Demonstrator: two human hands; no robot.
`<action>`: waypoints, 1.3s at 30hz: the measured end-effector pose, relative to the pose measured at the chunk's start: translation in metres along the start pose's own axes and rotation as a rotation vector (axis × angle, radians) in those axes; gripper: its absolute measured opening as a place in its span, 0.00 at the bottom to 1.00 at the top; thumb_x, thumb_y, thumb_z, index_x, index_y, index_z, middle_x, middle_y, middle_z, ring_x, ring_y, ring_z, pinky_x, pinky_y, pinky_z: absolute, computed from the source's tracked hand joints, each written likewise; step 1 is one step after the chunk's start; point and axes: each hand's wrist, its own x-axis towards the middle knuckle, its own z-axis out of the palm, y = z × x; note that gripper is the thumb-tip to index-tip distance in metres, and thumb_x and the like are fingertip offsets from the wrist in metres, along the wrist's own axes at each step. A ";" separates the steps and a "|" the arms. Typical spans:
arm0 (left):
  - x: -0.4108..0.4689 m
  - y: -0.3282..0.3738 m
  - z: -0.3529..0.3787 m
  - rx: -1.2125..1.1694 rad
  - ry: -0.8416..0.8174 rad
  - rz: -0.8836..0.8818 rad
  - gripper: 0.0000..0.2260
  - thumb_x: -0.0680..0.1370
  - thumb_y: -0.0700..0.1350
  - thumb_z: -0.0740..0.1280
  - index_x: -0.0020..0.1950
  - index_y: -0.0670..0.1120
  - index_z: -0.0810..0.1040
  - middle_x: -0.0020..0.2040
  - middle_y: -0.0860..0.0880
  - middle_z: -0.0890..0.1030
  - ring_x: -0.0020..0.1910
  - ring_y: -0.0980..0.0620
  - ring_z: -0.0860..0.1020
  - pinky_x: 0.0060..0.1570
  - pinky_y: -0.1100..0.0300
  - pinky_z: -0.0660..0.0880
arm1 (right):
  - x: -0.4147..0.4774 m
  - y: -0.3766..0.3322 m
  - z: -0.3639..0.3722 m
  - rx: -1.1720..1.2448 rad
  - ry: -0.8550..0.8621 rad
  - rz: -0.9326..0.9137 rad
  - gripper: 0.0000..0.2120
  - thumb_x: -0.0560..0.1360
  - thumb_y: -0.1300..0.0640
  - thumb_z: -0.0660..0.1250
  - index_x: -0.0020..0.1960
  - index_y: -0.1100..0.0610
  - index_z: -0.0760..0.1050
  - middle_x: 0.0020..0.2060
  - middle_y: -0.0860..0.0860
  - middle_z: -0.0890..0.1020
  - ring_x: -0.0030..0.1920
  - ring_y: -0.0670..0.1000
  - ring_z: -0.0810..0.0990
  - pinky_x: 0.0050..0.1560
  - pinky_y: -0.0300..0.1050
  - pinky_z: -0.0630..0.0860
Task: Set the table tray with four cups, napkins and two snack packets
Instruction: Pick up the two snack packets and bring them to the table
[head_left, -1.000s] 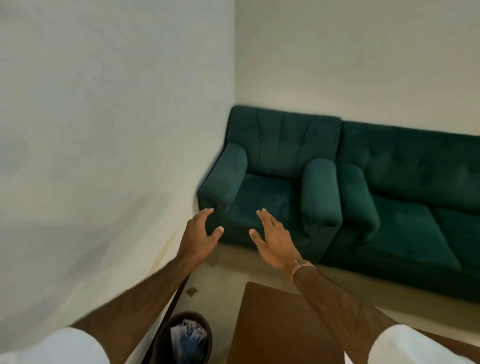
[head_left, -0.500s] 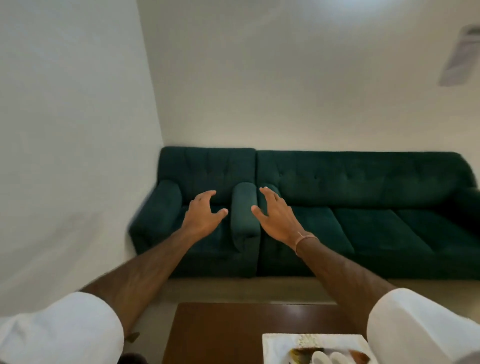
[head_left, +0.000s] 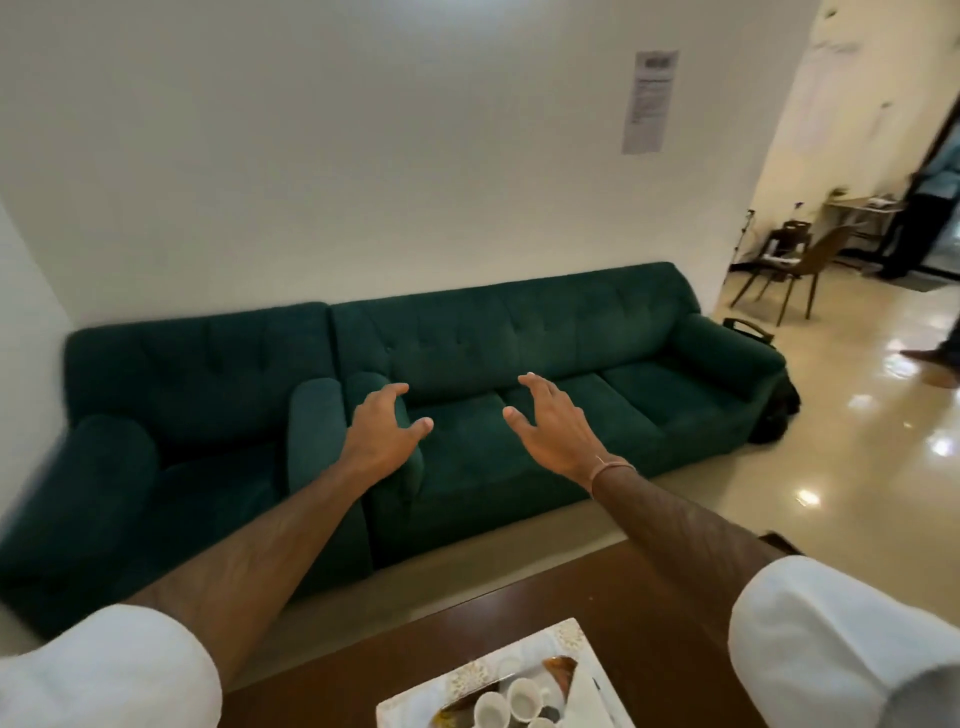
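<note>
A white patterned tray (head_left: 563, 640) lies on the dark wooden table (head_left: 587, 592) at the bottom edge of the head view. White cups (head_left: 522, 701) stand close together on it; the frame cuts off the tray's lower part. My left hand (head_left: 382, 434) and my right hand (head_left: 553, 423) are stretched out in the air in front of me, well above and beyond the tray. Both are empty with fingers spread and slightly curled. No napkins or snack packets can be made out for certain.
A dark green armchair (head_left: 171, 415) and matching sofa (head_left: 545, 364) stand against the white wall behind the table. To the right, a shiny tiled floor (head_left: 852, 467) leads to a wooden chair (head_left: 795, 267) and a standing person (head_left: 919, 218).
The view has swung right and widened from the corner armchair to the whole sofa and the hallway. The tray has come further into view. My hands stay raised, now wider apart.
</note>
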 end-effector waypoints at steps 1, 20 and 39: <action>0.010 0.007 0.014 -0.015 -0.020 0.016 0.30 0.76 0.52 0.71 0.75 0.47 0.67 0.73 0.44 0.70 0.72 0.45 0.68 0.70 0.47 0.68 | 0.002 0.017 -0.006 -0.012 0.008 0.026 0.28 0.82 0.44 0.59 0.78 0.53 0.58 0.78 0.51 0.63 0.76 0.54 0.64 0.74 0.58 0.61; 0.104 0.141 0.335 -0.034 -0.479 0.148 0.29 0.76 0.53 0.71 0.75 0.49 0.67 0.73 0.45 0.70 0.71 0.46 0.69 0.69 0.48 0.68 | -0.034 0.357 -0.088 -0.063 0.120 0.556 0.26 0.82 0.46 0.60 0.75 0.56 0.63 0.74 0.56 0.68 0.71 0.58 0.69 0.71 0.59 0.65; 0.012 0.209 0.742 -0.038 -0.956 -0.041 0.25 0.77 0.52 0.71 0.72 0.49 0.70 0.70 0.46 0.75 0.67 0.49 0.74 0.61 0.55 0.72 | -0.174 0.723 -0.070 0.010 -0.049 0.967 0.25 0.81 0.45 0.62 0.73 0.57 0.67 0.70 0.56 0.74 0.69 0.57 0.72 0.68 0.54 0.70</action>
